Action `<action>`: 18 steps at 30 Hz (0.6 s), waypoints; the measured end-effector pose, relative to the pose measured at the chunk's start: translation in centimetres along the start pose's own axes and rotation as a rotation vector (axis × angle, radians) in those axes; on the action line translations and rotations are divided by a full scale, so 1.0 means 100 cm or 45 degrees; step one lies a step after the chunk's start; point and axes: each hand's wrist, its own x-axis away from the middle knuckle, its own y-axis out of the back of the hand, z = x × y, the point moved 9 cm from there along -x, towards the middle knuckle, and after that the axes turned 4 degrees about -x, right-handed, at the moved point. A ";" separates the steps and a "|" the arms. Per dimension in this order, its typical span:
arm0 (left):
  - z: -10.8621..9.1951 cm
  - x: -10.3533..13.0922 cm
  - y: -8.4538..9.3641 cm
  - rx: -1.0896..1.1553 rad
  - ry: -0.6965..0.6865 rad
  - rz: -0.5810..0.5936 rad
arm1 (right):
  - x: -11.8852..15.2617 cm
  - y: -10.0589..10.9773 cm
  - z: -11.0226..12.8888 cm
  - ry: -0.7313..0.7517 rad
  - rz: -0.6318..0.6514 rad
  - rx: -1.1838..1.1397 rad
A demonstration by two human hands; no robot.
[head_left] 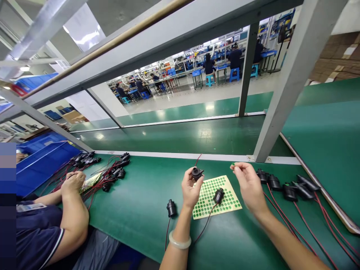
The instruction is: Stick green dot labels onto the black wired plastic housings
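My left hand (190, 193) is closed around a small black pump (197, 173), its nozzle pointing right and a red wire rising behind. My right hand (249, 187) pinches a tiny green round sticker (233, 164) between thumb and finger, apart from the pump. Below and between the hands lies a pale yellow sheet (235, 206) with rows of green dots. A second black pump (218, 195) rests on that sheet, its wire trailing toward me. Left of my left wrist stands another pump (171, 208) on the green table (135, 210).
Several wired pumps (290, 191) lie at the right, near a metal post (281, 90). On the left, a co-worker's hands (73, 182) are by a heap of pumps (118, 172) and a blue bin (47, 161). A conveyor belt (180, 137) runs behind the table.
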 end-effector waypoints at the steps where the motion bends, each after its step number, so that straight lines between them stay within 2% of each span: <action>1: 0.000 0.003 -0.002 -0.041 -0.011 0.021 | -0.005 -0.004 0.014 0.013 0.056 0.010; 3: -0.003 0.010 -0.006 -0.144 -0.046 0.077 | -0.010 -0.017 0.040 0.036 0.222 0.043; 5: -0.010 0.016 -0.008 -0.255 -0.110 0.117 | -0.006 -0.036 0.057 0.055 0.463 0.095; 8: -0.027 0.024 -0.008 -0.339 -0.268 0.149 | 0.009 -0.056 0.067 0.073 0.719 0.162; 11: -0.041 0.028 -0.009 -0.284 -0.342 0.218 | 0.024 -0.065 0.066 0.060 0.862 0.217; 15: -0.041 0.028 -0.017 -0.161 -0.249 0.402 | 0.034 -0.067 0.065 -0.009 1.004 0.345; 18: -0.042 0.029 -0.020 -0.102 -0.258 0.456 | 0.036 -0.068 0.068 -0.044 1.065 0.396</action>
